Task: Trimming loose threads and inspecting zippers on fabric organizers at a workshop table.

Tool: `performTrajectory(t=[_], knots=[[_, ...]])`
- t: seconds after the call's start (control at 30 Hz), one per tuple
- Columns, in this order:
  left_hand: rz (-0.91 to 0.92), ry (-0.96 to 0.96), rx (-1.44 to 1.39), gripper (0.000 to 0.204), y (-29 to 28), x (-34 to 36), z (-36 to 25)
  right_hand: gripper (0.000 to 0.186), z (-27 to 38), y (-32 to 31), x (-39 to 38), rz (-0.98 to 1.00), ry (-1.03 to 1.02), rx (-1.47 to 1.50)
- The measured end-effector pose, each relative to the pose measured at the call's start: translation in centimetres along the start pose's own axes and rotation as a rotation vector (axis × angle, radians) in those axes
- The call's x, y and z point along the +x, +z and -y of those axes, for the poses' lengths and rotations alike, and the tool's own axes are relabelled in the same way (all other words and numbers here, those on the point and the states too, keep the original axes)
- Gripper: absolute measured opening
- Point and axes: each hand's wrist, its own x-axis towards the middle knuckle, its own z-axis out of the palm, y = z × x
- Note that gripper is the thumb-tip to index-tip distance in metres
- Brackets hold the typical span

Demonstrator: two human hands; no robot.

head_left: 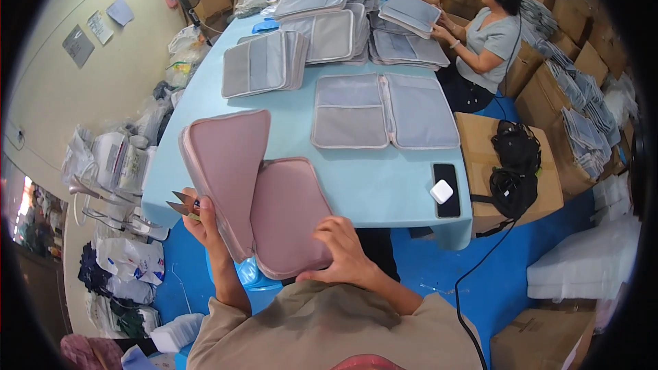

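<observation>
Fingers of left hand (205,225) curled round metal snips (184,204) and against outer edge of pink case (284,216); exact pinch hard to tell. Fingers of right hand (345,252) bent along right edge of same case, thumb apart from them. Pink case spread like a book over near edge of tabletop (391,195), toward near left corner; resting or lifted, cannot tell. Step in hand, by look: case held open, apparently for checking, snips at the ready. Next move probably calls for steady hold on both halves, blades well off fabric. Containers: pink case, no contents visible. Gray case (425,113) open flat near right edge, pocket on left half, looks flat. Stacked gray cases (252,68) toward far edge, insides mostly hidden. Cardboard box (483,130) just beside right edge, black bag (514,185) on top, contents hidden.
</observation>
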Motion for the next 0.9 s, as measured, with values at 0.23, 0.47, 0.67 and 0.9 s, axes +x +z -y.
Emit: performTrajectory(t=[0.23,0.47,0.67,0.9], knots=[[-0.059,-0.043,-0.22,0.019,1.7,1.5,0.8,0.047,-2.8,3.5,-5.0,0.379,0.005,-0.052],[-0.331,0.314,-0.082,0.02,6.0,6.5,2.6,0.023,-0.7,5.4,-4.0,0.18,0.275,0.343],[-0.442,0.46,-0.227,0.022,14.1,7.6,-0.8,0.026,1.7,10.6,-2.2,-0.146,0.714,0.982],[0.284,1.062,0.179,0.02,24.1,11.0,1.7,0.041,-7.1,12.4,4.4,-0.359,0.794,0.961]])
